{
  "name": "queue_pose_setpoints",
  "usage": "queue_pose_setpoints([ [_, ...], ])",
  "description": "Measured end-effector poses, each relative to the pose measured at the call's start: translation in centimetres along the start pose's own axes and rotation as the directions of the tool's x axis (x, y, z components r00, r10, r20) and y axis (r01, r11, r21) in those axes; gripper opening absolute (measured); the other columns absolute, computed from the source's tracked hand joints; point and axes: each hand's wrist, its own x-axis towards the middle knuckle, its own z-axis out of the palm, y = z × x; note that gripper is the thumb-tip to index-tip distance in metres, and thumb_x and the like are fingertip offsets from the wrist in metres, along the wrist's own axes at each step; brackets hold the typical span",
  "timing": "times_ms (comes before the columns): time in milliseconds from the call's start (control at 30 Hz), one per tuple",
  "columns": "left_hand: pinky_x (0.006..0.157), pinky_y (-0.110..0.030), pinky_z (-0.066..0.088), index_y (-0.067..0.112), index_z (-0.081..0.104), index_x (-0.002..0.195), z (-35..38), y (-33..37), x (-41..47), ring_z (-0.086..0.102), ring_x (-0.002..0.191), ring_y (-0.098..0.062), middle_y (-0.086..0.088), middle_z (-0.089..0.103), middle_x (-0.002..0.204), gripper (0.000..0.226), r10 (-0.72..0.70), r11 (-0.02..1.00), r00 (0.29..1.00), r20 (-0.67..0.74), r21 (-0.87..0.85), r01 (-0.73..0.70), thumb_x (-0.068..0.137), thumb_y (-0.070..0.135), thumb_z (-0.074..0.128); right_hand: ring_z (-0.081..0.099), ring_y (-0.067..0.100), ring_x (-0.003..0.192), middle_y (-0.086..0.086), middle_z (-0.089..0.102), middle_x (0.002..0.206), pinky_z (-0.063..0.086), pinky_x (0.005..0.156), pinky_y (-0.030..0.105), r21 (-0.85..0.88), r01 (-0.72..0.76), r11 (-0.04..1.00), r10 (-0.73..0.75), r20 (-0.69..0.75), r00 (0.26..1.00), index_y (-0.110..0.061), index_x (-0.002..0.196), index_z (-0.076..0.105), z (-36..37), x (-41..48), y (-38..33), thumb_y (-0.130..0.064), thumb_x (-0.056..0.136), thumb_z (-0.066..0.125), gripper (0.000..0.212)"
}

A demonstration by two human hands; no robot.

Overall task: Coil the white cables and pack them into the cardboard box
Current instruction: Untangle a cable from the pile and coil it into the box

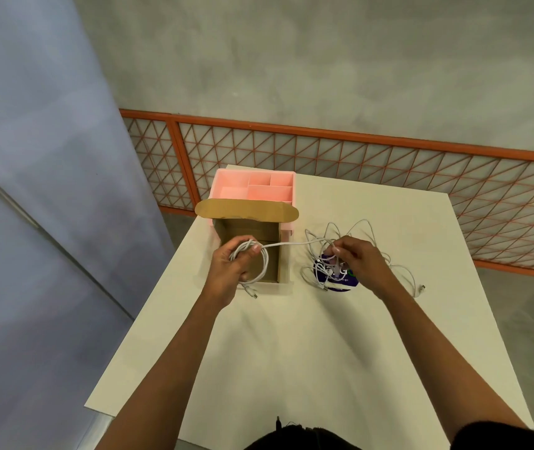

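Open cardboard box (243, 230) at far left of white desk (291, 345), close to left edge, flap (246, 211) raised on far side; pink compartment tray (259, 186) directly behind, at far edge. Wide bare surface on near half of desk, between both forearms; narrower bare strip right of the cables. Orange mesh railing (389, 164) beyond the desk.

Loose tangle of white cables (317, 245) just right of box, one plug end (421, 289) trailing toward right edge. Purple round item (340, 282) beneath tangle, mostly covered, print unreadable. Box floor partly hidden by left hand (230, 267).

Left hand over near part of box opening, fingers curled round coiled white cable (264, 264), thumb on top, plug dangling by box's near wall. Right hand (359, 261) above tangle, fingertips pinching strand (291, 244) stretched across from the coil
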Motion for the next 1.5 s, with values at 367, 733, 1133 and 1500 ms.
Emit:
queue_pose_setpoints([
  [367,0.067,-0.032,0.045,0.021,0.065,0.096,3.6,0.8,-0.8,0.063,0.081,-0.006,0.005,0.067,0.086,0.013,0.037,0.999,0.988,0.149,-0.016,-0.035,0.089,0.011,0.062,0.070,0.017,0.060,0.016,0.066,0.079,0.059,0.062,0.025,0.581,-0.117,0.806,0.201,-0.082,0.976,0.000,0.097,0.053,6.8,-0.6,-3.5,0.007,0.092,0.049,0.010],
  [733,0.070,-0.033,0.055,0.022,0.065,0.096,2.8,0.1,-0.7,0.065,0.086,-0.012,0.000,0.066,0.092,0.015,0.011,1.000,0.993,0.115,-0.028,-0.008,0.090,0.010,0.060,0.058,0.020,0.074,0.010,0.062,0.082,0.052,0.072,0.025,0.469,-0.404,0.785,0.261,0.342,0.903,-0.006,0.090,0.063,7.1,-0.9,-4.3,-0.006,0.096,0.048,0.016],
  [1133,0.045,-0.018,0.033,0.012,0.061,0.100,2.8,0.2,-0.5,0.051,0.056,-0.004,-0.002,0.061,0.081,0.010,0.019,0.993,0.991,0.136,-0.117,-0.003,0.091,0.008,0.057,0.051,0.007,0.071,-0.005,0.062,0.079,0.039,0.068,0.022,0.457,-0.389,0.800,0.138,0.491,0.860,-0.015,0.098,0.065,6.4,-1.4,-4.9,-0.017,0.093,0.057,0.010],
  [1500,0.054,-0.022,0.048,0.016,0.062,0.102,1.2,-1.2,0.6,0.060,0.090,-0.017,-0.004,0.064,0.097,0.016,-0.004,0.998,0.997,-0.072,-0.057,0.000,0.087,0.021,0.065,0.070,0.017,0.070,0.008,0.066,0.085,0.058,0.067,0.023,0.227,-0.530,0.817,0.269,0.662,0.699,0.004,0.119,0.053,4.8,-0.9,-7.1,0.008,0.086,0.059,0.034],
])
